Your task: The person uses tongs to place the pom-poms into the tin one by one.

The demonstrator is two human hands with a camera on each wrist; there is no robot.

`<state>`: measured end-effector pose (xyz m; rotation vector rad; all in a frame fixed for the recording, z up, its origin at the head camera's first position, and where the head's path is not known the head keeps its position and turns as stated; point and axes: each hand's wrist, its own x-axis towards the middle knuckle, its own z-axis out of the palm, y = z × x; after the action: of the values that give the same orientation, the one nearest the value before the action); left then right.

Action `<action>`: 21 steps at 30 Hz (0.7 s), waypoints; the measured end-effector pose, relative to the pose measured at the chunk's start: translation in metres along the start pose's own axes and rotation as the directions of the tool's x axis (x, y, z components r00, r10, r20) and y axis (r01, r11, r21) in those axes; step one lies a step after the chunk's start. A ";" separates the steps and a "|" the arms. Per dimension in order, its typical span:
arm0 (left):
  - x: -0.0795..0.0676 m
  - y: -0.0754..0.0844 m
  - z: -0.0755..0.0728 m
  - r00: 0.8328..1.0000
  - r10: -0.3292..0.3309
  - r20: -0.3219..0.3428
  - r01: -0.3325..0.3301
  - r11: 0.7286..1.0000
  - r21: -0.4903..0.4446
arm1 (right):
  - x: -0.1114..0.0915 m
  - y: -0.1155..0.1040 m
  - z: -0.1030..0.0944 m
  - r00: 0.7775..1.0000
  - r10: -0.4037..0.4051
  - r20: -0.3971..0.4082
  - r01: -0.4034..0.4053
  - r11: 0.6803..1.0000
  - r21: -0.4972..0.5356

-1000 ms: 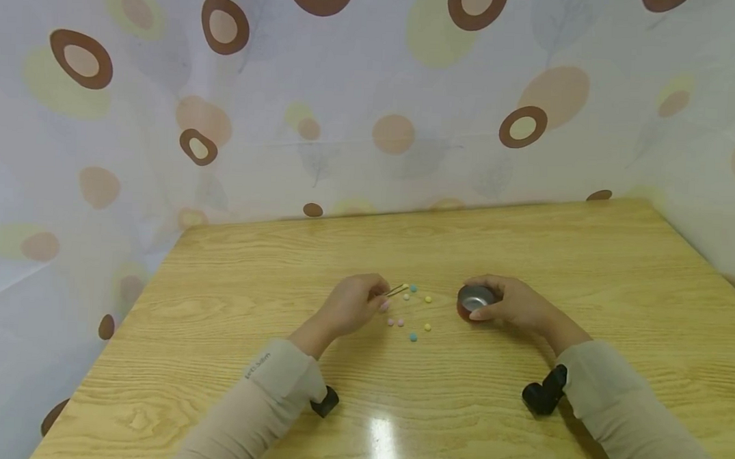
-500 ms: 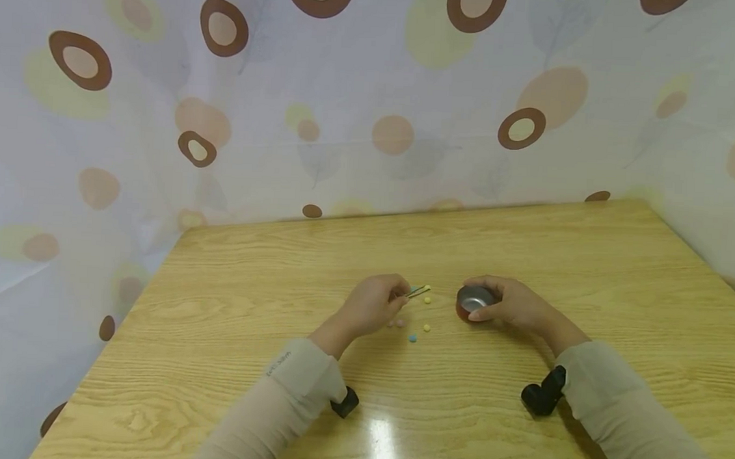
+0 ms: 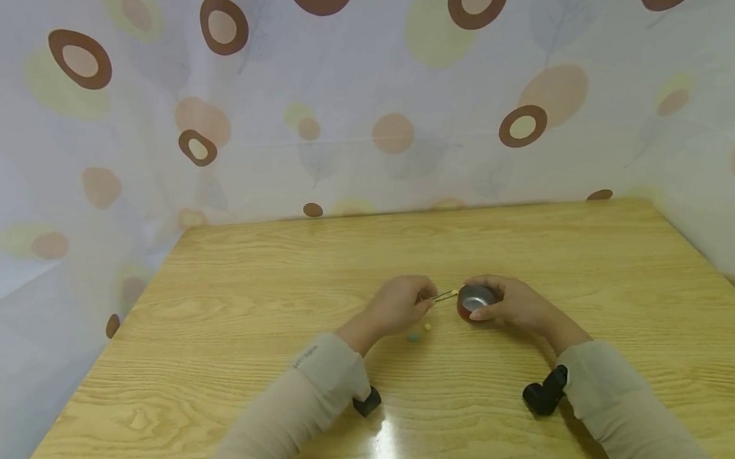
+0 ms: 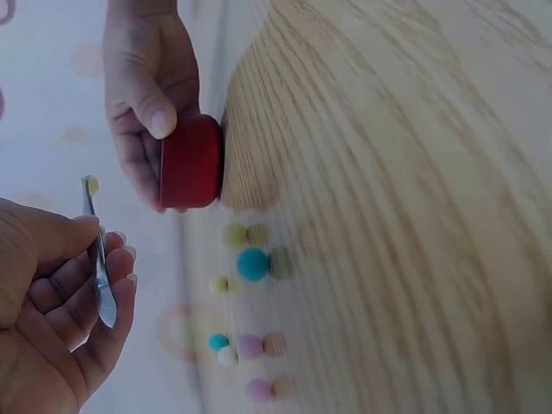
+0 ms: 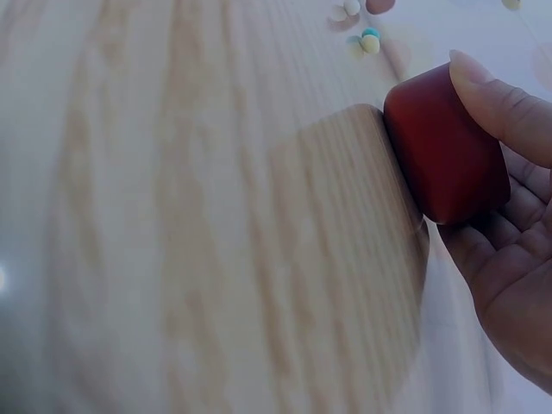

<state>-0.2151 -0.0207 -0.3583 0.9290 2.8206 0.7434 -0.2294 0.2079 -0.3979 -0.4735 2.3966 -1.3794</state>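
Note:
In the head view my left hand [image 3: 401, 305] pinches a pair of metal tweezers [image 3: 443, 297] between thumb and fingers. A small yellow ball [image 4: 93, 185] sits at the tweezers' tips, which are close to the rim of a small bowl [image 3: 477, 299]. The bowl is red outside and silvery inside, and stands upright on the table. My right hand [image 3: 517, 306] grips it from the right, thumb at the near side. In the left wrist view, loose balls lie below the bowl, among them a teal ball [image 4: 253, 265] and a pink ball [image 4: 250, 347].
The wooden table [image 3: 266, 293] reaches back to a patterned cloth [image 3: 346, 146]. Near the left hand lie a yellow ball [image 3: 427, 326] and a teal ball [image 3: 413, 337]; the hand hides others in the head view. A black wrist camera [image 3: 542, 399] sticks out below the right sleeve.
My left hand has moved right, carrying the tweezers and the yellow ball from the scattered balls to the bowl's left side. The right hand and the bowl have stayed in place.

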 end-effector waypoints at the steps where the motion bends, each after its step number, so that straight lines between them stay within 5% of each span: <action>1: 0.001 0.001 0.001 1.000 0.000 0.007 0.000 1.000 -0.003 | 0.000 0.000 0.000 1.000 -0.002 -0.002 0.002 1.000 -0.005; 21: 0.026 0.010 0.010 0.995 -0.030 0.091 0.019 0.993 0.120 | -0.001 0.000 0.002 1.000 0.003 -0.005 -0.003 1.000 0.027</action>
<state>-0.2287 0.0051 -0.3604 0.9174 2.8145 0.5199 -0.2275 0.2070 -0.3991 -0.4598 2.3789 -1.4109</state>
